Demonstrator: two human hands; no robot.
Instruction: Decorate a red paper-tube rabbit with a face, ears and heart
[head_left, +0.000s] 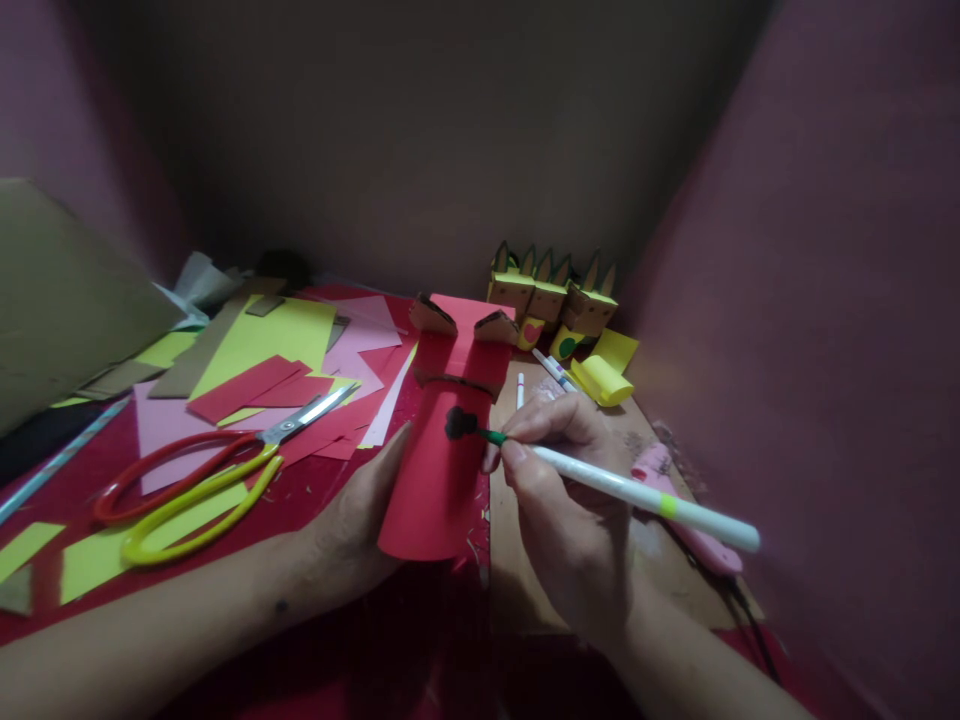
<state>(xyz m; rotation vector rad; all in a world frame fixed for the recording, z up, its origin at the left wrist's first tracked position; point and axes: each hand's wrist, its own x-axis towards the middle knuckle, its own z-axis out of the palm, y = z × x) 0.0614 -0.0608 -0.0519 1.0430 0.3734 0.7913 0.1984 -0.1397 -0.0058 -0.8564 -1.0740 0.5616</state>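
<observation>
A red paper figure [435, 480] has a cone-like body, a boxy red head and two cardboard ears. My left hand [360, 510] holds it from the left side, its fingers mostly hidden behind the body. Pinched in my right hand [562, 500] is a white marker [637, 487] with a green tip and a yellow-green band. The tip is at the right edge of a dark, flower-like blot [460, 423] on the front of the body.
Open scissors [285, 430] with red and yellow handles lie left among paper scraps [277, 345]. Several cardboard figures [547, 300] stand at the back. Rolled yellow paper [602, 382], other markers [553, 370] and a pink corded tool [694, 530] are on the right.
</observation>
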